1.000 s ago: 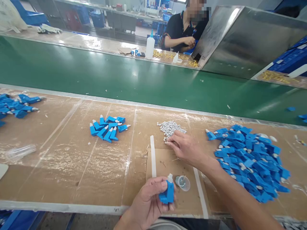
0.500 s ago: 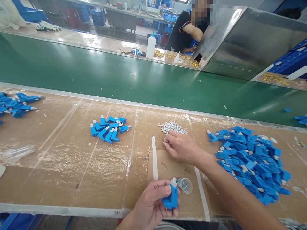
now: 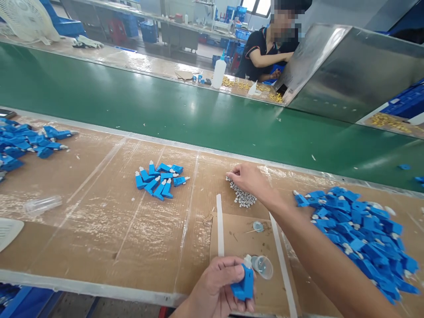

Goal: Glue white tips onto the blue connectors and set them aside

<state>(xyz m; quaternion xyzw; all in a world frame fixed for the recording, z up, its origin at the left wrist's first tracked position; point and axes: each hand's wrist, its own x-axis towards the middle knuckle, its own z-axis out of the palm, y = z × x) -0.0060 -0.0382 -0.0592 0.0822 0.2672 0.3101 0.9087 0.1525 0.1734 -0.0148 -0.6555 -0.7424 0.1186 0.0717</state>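
My left hand (image 3: 218, 280) is closed around a blue plastic part (image 3: 245, 285) with a white tip pointing up. Beside that tip a small clear plastic cup (image 3: 264, 267) lies tipped on a cardboard sheet (image 3: 236, 243). My right hand (image 3: 247, 179) reaches to the far left side of a pile of small grey pieces (image 3: 245, 199). Its thumb and forefinger are pinched together at the pile; whatever is between them is too small to make out. A small round clear dish (image 3: 257, 226) with a thin stick lies between the two hands.
Blue parts with white tips lie in a large heap (image 3: 364, 234) at right, a small group (image 3: 160, 180) left of centre and another heap (image 3: 23, 141) far left. Beyond runs a green belt (image 3: 165, 112). A person (image 3: 258, 55) works behind it, near a white bottle (image 3: 219, 73).
My right hand has moved from the near side of the grey pile to its far left side, uncovering the round dish with the stick. My left hand still holds the blue part.
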